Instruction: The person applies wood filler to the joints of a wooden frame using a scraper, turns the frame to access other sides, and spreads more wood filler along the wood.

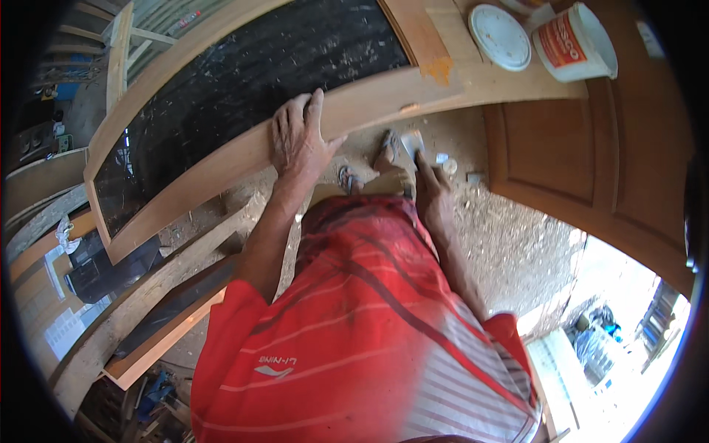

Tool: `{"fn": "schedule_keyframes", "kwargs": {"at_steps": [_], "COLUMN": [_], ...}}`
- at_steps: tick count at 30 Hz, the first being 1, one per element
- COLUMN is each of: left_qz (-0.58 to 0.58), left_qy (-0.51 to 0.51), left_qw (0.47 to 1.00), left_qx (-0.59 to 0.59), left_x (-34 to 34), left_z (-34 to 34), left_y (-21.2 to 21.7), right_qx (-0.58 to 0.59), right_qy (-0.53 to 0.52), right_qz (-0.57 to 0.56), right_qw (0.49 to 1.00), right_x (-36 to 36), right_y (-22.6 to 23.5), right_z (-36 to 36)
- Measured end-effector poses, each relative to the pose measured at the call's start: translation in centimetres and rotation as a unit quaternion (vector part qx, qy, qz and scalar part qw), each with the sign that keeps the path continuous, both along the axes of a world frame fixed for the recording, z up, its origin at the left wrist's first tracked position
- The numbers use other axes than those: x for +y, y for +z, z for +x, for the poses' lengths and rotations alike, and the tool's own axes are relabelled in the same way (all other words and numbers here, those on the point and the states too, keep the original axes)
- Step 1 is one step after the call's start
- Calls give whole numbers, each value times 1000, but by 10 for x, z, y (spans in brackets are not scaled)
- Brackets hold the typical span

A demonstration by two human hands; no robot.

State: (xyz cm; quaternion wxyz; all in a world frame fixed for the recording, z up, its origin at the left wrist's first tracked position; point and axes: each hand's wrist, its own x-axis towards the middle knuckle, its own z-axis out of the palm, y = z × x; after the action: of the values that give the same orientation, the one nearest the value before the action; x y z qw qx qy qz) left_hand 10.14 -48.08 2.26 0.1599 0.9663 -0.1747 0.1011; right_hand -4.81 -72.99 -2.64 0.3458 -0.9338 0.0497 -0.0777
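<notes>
A wooden frame (214,166) around a scuffed black panel (244,66) lies in front of me. My left hand (299,140) rests on its near rail, open, with the fingers laid over the wood and the thumb apart to the right. Down by my right side, my right hand (434,188) is closed around a putty knife (412,143), its pale flat blade pointing away from me. An orange-brown filler patch (437,70) covers a joint at the frame's right end. On the near edge below it sits a small orange-brown lump (408,108).
A white bucket (591,48) and its round lid (500,37) stand at the far right. Below them is a brown panelled door (546,151). Timber beams (148,303) crowd the left. My sandalled feet (351,179) stand on a floor (509,244) strewn with shavings.
</notes>
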Motion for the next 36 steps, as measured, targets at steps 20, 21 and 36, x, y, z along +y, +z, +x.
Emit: {"fn": "schedule_keyframes", "kwargs": {"at_steps": [20,21,36], "left_qz": [22,19,-2], "left_qy": [1,-1,-3], "left_qw": [1000,1000,1000], "left_qx": [-11,-18,-5], "left_x": [-7,-5,-4], "left_z": [3,0,3], "left_y": [2,8,10], "right_qx": [59,53,-48], "right_qy": [-179,-140,-55], "right_qz": [333,254,-141], "right_qw": [924,956,987], "right_x": [-18,-22,-34], "right_y": [15,36,44], "right_z": [31,38,65]}}
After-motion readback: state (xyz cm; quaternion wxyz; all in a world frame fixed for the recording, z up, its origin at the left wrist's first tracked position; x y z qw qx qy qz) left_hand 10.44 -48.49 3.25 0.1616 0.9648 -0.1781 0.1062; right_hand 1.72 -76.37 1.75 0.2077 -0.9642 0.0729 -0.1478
